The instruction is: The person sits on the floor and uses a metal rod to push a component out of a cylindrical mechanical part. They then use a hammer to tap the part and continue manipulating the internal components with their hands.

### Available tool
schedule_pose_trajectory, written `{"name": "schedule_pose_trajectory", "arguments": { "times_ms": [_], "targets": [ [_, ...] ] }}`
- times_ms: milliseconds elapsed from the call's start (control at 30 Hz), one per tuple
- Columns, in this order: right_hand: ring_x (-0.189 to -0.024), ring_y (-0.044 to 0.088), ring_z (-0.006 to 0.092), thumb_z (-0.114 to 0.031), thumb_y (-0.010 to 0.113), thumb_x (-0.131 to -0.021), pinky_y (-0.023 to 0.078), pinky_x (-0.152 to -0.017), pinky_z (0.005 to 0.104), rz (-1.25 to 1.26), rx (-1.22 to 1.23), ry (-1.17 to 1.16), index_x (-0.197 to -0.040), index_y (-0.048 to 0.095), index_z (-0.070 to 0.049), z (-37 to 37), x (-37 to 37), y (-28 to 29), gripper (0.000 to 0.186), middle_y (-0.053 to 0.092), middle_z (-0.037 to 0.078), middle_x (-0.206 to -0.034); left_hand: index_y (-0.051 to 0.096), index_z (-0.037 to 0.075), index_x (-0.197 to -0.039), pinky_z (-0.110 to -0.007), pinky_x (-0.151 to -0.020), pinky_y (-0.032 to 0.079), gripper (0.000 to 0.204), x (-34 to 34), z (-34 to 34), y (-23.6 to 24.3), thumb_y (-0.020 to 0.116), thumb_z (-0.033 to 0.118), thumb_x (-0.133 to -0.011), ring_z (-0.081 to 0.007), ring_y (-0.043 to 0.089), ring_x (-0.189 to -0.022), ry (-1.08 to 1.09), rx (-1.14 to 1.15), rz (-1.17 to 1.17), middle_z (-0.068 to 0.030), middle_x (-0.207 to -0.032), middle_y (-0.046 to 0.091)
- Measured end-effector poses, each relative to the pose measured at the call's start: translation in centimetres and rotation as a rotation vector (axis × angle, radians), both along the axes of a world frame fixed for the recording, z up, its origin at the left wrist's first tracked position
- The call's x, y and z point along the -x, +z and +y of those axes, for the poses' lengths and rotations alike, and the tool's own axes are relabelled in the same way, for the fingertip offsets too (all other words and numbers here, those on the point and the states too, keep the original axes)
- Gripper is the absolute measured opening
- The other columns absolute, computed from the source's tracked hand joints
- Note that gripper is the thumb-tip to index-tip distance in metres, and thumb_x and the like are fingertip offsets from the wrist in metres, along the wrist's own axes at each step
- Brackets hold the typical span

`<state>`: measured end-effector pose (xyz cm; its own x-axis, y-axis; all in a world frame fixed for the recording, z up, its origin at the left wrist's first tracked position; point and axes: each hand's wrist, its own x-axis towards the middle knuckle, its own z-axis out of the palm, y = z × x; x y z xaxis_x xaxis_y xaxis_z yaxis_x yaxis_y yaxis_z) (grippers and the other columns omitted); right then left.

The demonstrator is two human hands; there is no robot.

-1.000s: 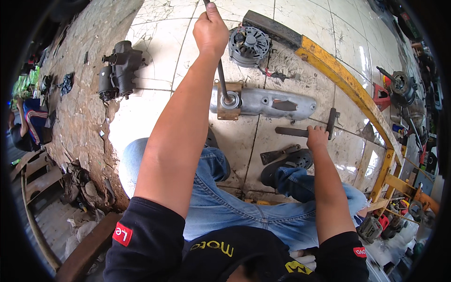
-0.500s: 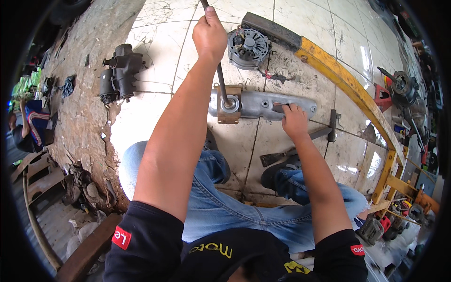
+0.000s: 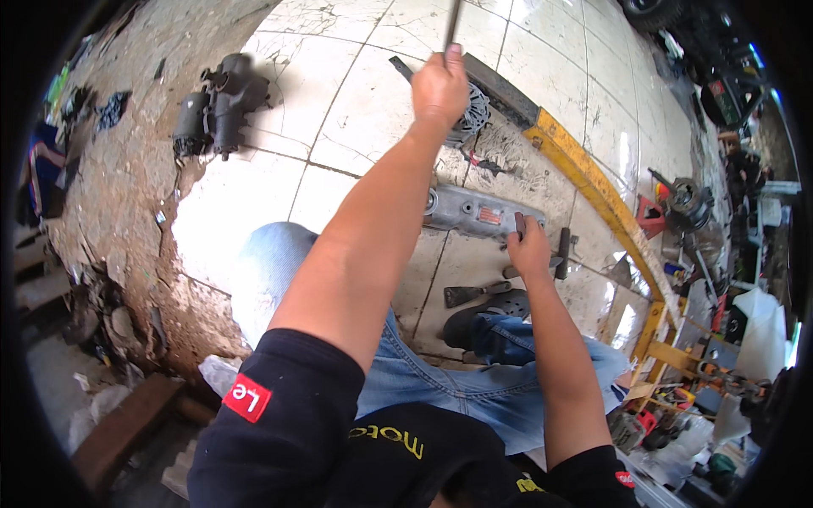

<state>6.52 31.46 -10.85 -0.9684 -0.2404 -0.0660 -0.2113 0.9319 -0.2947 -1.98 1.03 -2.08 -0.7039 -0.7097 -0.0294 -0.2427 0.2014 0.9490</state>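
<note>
My left hand [image 3: 440, 91] is wrapped round a long dark rod [image 3: 455, 24], whose upper end runs out past the top of the view. Below the hand, my forearm hides the rod. A long grey metal cover [image 3: 470, 222] with round holes and a reddish label lies on the tiles, its left part behind that forearm. At its right end, my right hand [image 3: 530, 251] pinches a small dark flat piece [image 3: 520, 223]. Partly behind my left hand sits an alternator [image 3: 476, 117]. Close to my right hand lies a hammer [image 3: 563, 254].
A scraper-like tool [image 3: 462, 295] lies by my shoe. A yellow and black steel frame [image 3: 584, 173] curves along the right. Dark cylindrical motor parts [image 3: 222, 106] stand at far left. Tools and parts crowd the right edge. Broken, rough ground [image 3: 135, 195] borders the tiles.
The view has shifted. My right hand has moved from the cover's middle to its right end, uncovering the reddish label. My left hand, still on the rod, now overlaps the alternator.
</note>
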Motion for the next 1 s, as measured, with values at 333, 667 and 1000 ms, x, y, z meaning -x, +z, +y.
{"name": "schedule_pose_trajectory", "arguments": {
  "times_ms": [333,667,1000],
  "targets": [
    [-0.091,0.067,0.036,-0.017,0.057,-0.082,0.05,-0.085,0.0396,-0.035,0.359,-0.201,-0.111,0.065,0.001,-6.5,-0.6,6.4,0.035,0.07,0.023,-0.095,0.062,-0.003,-0.092,-0.052,-0.082,0.05,0.06,-1.0,0.8,0.2,0.037,0.05,-0.102,-0.0484,0.063,-0.09,-0.095,-0.019,0.046,-0.0304,-0.091,0.066],
    [-0.088,0.067,0.035,-0.024,0.058,-0.087,0.049,-0.082,0.0385,-0.242,0.548,-0.347,-0.102,0.068,0.001,-7.2,0.3,4.3,0.031,0.069,0.022,-0.091,0.054,0.002,-0.082,-0.038,-0.06,0.041,0.056,-3.4,-0.5,-1.0,0.036,0.051,-0.104,-0.0255,0.052,-0.063,-0.262,-0.243,0.249,-0.0124,-0.069,0.054],
    [-0.09,0.066,0.036,-0.027,0.057,-0.09,0.049,-0.082,0.0389,-0.299,0.644,-0.373,-0.104,0.068,0.001,-6.1,-2.0,-0.3,0.033,0.07,0.021,-0.093,0.038,0.011,-0.075,-0.027,-0.035,0.021,0.054,-11.7,1.4,0.2,0.036,0.059,-0.101,-0.009,0.026,-0.038,-0.269,-0.467,0.437,0.0017,-0.053,0.03]
  ]
}}
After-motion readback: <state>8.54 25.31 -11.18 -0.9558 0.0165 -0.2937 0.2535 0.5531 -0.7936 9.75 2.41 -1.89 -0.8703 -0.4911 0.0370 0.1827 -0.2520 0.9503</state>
